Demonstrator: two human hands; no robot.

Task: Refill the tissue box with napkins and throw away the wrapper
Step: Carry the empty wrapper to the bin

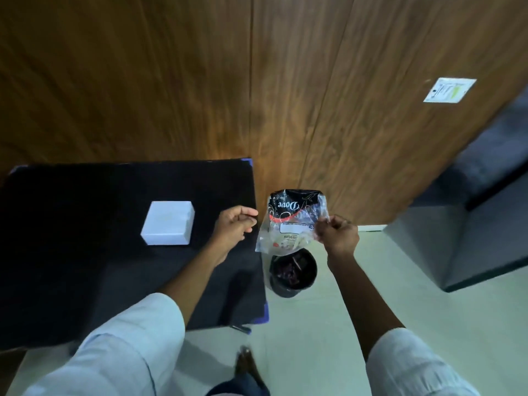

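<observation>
From your head camera, your right hand (338, 234) pinches the empty wrapper (291, 221) at its right edge, so it hangs above the black bin (293, 272) on the floor. Your left hand (234, 225), loosely curled and empty, sits just left of the wrapper. The white tissue box (168, 222) rests on the dark table (71, 252), further left.

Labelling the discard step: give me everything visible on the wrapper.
The wrapper is a thin, crinkled plastic bag, mostly clear, with a black printed band on top reading "Dove" upside down, red and white markings and a white label panel. It looks empty and slack. It hangs in the air just above the black bin on the floor, beside the table's edge. The right hand pinches its right edge; the left hand is close but apart.
</observation>
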